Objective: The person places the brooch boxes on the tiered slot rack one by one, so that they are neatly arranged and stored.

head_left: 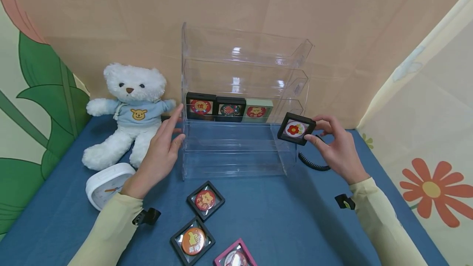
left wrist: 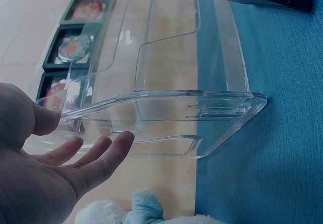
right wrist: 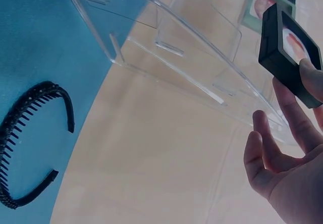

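My right hand (head_left: 339, 149) pinches a black-framed display box (head_left: 286, 135) with a red flower badge, tilted at the right end of a clear tiered rack (head_left: 229, 151). My left hand (head_left: 159, 157) has its fingers extended against the rack's left side. On the middle tier stand a black box with a red badge (head_left: 200, 107), a black box with a teal and red badge (head_left: 230, 110) and a pale green box (head_left: 257, 112). In the right wrist view the held box (right wrist: 275, 52) shows its thick black side, with thumb and fingers at its lower edge.
A white teddy bear (head_left: 135, 81) in a blue shirt sits at left, behind a white clock (head_left: 123, 169). Two black-framed boxes (head_left: 205, 201) and a pink-framed box (head_left: 236, 253) lie in front. A black toothed headband (right wrist: 38, 90) lies right of the rack.
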A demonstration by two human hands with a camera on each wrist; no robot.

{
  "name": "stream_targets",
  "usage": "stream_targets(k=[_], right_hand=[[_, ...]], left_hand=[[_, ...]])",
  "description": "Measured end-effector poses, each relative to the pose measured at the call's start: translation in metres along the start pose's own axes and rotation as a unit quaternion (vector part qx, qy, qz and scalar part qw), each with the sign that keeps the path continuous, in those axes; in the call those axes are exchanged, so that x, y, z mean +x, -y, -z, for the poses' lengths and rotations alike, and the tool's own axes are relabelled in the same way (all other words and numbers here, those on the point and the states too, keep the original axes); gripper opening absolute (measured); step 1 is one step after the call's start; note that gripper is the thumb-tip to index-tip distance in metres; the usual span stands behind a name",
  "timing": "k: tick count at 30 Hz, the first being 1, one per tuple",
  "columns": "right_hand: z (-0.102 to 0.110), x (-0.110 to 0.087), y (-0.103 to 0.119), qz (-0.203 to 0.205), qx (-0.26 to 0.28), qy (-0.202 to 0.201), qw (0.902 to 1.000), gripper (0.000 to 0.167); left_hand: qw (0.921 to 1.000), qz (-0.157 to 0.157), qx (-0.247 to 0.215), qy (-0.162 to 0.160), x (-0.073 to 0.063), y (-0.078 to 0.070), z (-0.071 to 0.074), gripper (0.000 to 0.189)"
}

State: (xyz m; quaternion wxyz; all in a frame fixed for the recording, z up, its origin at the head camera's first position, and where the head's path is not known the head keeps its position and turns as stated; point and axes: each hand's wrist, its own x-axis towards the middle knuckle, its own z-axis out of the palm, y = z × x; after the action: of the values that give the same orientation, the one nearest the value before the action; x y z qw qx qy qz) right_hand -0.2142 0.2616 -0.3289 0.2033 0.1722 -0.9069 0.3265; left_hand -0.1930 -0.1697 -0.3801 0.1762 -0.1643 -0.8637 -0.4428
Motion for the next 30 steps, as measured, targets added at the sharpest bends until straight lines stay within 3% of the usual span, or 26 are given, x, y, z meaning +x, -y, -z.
stream_targets(k=[30], right_hand=[[-0.006,0.035,0.006,0.019,0.025,-0.027,0.9991,0.051]], left_hand=[[1.0000,-0.002,-0.001,0.002,0.000,0.001,0.000,0.075]])
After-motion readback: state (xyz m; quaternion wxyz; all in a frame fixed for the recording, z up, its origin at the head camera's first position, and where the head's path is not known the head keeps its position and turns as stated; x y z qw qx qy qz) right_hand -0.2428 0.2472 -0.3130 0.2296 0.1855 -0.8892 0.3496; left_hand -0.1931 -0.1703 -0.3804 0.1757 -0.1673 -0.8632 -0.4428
